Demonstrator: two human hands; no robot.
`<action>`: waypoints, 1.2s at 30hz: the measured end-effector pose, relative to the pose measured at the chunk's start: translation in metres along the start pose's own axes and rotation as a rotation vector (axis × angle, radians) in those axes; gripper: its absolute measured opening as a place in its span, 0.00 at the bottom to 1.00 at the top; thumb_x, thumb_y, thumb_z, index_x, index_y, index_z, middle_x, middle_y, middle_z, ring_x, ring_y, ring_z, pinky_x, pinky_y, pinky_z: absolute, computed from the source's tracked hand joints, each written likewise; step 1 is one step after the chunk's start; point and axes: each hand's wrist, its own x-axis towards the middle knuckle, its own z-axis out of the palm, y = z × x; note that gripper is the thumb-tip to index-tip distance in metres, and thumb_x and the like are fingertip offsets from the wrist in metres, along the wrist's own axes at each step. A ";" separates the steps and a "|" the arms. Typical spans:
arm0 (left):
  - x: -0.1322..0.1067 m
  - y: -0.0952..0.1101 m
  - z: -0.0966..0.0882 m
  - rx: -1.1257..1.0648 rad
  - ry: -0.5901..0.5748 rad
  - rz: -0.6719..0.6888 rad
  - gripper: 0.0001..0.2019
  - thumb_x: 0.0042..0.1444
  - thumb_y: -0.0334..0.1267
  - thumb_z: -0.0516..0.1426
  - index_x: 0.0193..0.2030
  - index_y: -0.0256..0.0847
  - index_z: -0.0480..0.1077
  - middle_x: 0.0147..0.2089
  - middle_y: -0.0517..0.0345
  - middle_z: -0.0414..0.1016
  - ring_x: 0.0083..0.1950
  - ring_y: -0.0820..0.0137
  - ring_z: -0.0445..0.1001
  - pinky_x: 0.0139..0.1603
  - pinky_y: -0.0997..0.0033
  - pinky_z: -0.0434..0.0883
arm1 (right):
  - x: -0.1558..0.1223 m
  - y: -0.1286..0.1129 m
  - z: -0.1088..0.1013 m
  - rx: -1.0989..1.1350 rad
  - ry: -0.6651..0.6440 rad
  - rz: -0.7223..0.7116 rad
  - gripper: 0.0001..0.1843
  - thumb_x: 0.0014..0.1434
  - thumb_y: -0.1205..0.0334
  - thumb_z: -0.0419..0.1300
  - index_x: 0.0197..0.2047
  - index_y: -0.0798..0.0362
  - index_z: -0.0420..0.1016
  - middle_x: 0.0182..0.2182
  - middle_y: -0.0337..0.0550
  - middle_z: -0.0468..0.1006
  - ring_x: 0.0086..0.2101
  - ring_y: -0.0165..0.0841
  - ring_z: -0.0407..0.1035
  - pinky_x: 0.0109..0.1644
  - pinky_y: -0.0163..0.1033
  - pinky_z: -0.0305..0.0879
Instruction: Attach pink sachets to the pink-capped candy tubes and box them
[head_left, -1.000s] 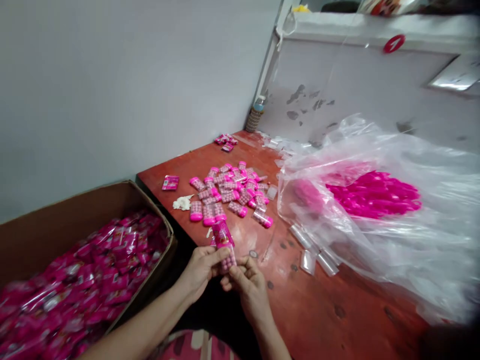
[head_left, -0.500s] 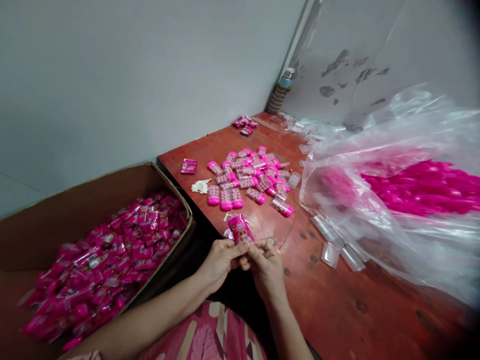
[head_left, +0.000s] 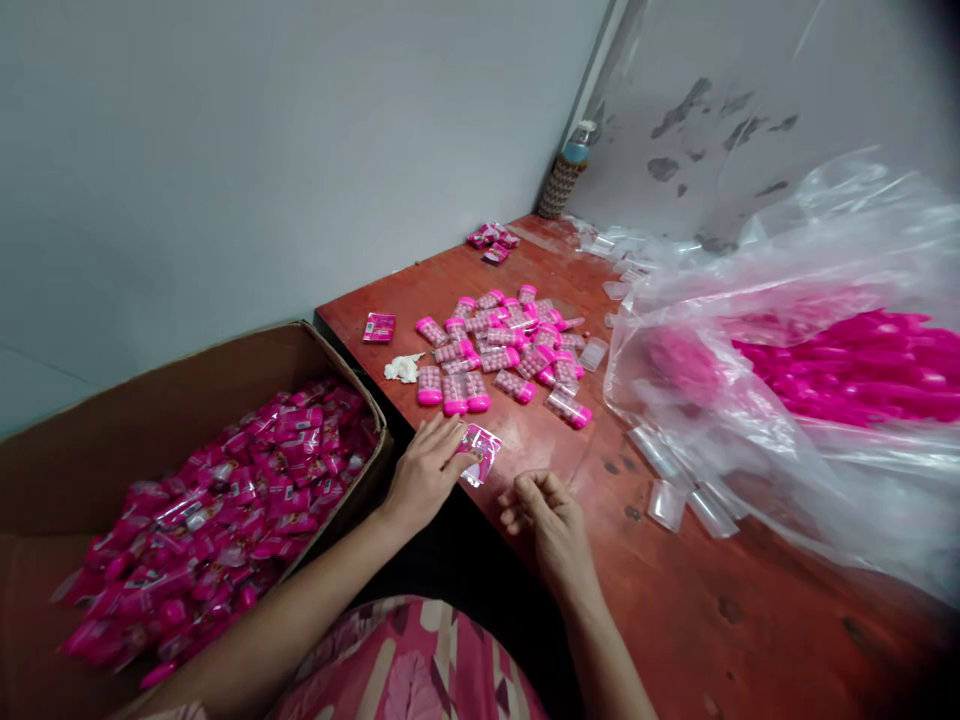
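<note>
My left hand (head_left: 429, 468) lies at the near edge of the table with its fingers stretched out. Its thumb rests on a shiny pink printed wrapper (head_left: 482, 455), partly covered by the hand. To the right, apart from the wrapper, my right hand (head_left: 546, 510) hovers with its fingers curled in toward the thumb; nothing shows in it. Beyond both hands is a pile of small clear tubes (head_left: 516, 387) with bright pink ends and pale pink beads inside.
An open cardboard box (head_left: 341, 365) at left holds many filled pink packets (head_left: 255, 505). A large clear plastic bag (head_left: 637, 375) of pink pieces covers the table's right side, beside empty clear tubes (head_left: 666, 505). White crumpled tissue (head_left: 403, 369) and a bottle (head_left: 566, 170) stand farther back.
The filled pink packet that both hands held is no longer in them. My hands have moved apart, the left one forward onto the wrapper, which now shows on the table.
</note>
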 end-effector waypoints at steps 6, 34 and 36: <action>0.011 -0.016 0.027 0.472 -0.034 0.250 0.12 0.54 0.36 0.53 0.45 0.43 0.71 0.56 0.53 0.65 0.63 0.59 0.49 0.61 0.47 0.46 | -0.001 0.002 -0.001 -0.143 -0.001 -0.051 0.11 0.54 0.54 0.56 0.29 0.54 0.64 0.23 0.38 0.72 0.20 0.27 0.66 0.23 0.31 0.62; 0.007 0.026 0.025 -0.833 -0.107 -0.778 0.12 0.38 0.41 0.64 0.24 0.31 0.73 0.23 0.54 0.73 0.25 0.73 0.71 0.27 0.75 0.69 | 0.102 -0.047 -0.055 -1.453 0.100 -0.572 0.17 0.55 0.69 0.48 0.48 0.56 0.67 0.50 0.55 0.68 0.52 0.43 0.58 0.54 0.53 0.50; 0.008 0.023 0.020 -0.876 -0.049 -0.803 0.11 0.37 0.40 0.65 0.22 0.31 0.72 0.23 0.56 0.73 0.24 0.74 0.70 0.27 0.75 0.70 | 0.095 -0.039 -0.066 -1.408 -0.056 -0.633 0.19 0.54 0.73 0.46 0.46 0.52 0.68 0.48 0.48 0.71 0.54 0.39 0.56 0.57 0.55 0.44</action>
